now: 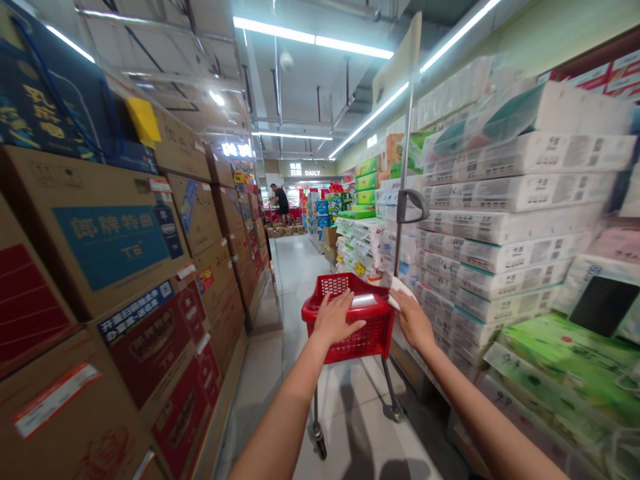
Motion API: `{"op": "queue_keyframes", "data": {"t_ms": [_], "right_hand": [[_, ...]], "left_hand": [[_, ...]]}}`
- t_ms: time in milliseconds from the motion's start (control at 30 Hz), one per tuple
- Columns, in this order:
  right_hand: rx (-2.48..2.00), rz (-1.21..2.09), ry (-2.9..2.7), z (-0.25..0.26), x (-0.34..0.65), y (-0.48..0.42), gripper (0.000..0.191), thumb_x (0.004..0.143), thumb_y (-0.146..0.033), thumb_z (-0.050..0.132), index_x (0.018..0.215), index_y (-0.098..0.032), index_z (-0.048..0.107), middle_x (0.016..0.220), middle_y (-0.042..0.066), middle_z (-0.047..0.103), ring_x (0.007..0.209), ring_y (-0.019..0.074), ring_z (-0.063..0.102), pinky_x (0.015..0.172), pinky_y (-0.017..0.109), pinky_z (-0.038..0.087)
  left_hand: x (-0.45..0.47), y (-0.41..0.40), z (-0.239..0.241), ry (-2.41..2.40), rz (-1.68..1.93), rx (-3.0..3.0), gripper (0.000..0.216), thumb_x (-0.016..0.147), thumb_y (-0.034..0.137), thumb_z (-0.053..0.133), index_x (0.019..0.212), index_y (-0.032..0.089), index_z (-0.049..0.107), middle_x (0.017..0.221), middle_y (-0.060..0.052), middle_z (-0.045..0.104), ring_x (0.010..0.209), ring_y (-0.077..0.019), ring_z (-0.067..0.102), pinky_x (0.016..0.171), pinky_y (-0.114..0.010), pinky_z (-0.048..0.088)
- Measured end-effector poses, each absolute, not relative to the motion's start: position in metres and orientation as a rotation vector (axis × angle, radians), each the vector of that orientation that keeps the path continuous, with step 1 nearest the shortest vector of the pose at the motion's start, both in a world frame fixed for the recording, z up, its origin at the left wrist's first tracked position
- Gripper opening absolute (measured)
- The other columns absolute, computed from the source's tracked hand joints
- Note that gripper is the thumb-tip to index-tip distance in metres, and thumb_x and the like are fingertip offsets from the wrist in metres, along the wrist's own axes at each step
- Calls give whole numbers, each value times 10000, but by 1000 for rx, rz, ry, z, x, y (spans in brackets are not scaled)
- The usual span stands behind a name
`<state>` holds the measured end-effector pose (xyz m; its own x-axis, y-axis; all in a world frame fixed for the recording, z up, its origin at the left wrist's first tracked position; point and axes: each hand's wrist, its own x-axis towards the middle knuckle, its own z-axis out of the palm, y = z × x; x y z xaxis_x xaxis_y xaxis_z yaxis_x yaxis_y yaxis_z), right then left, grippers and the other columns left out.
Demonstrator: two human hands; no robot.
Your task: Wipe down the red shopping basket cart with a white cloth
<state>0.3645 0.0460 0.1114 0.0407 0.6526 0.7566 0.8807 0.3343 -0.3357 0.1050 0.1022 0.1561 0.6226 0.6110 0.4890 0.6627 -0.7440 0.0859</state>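
Note:
A red plastic shopping cart [363, 333] stands in the aisle in front of me, its perforated basket on dark metal legs with wheels. My left hand [334, 321] lies over the near rim of the cart, fingers stretched out and nothing gripped in them. At the cart's right corner, my right hand [414, 319] holds a white cloth or tissue [401, 291] against the rim. I cannot make out whether the white piece is paper or fabric.
Stacked cartons [113, 213] line the left side. Packs of white tissue paper [490, 227] are piled high on the right, beside a metal pole [403, 160] with a grey grip. Tiled floor [295, 267] runs ahead toward a person in dark clothes [281, 200].

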Motion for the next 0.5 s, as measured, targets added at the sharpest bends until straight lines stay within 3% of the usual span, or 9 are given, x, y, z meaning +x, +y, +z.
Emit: {"op": "queue_keyframes", "data": {"t_ms": [233,500], "right_hand": [[-1066,-257,-2008,98,283,55,725,931,-78,387,1604,-345,362,1611,29,464,1500,219,415,1247,550,341],[-1332,-307,-1641,97,371,50,636,970,-129,364,1585,-278,422,1599,69,485,1511,255,397,1244,567,333]], "left_hand": [[98,123,161,-1025,-726,-2761,688,869,400,711,1505,247,498,1563,-86,527,1433,-256,510,1296,-477,190],[91,130,162,-1003,-745,-2801,788,879,558,700,1561,272,427,1614,-58,458,1476,-249,462,1295,-468,203]]}}
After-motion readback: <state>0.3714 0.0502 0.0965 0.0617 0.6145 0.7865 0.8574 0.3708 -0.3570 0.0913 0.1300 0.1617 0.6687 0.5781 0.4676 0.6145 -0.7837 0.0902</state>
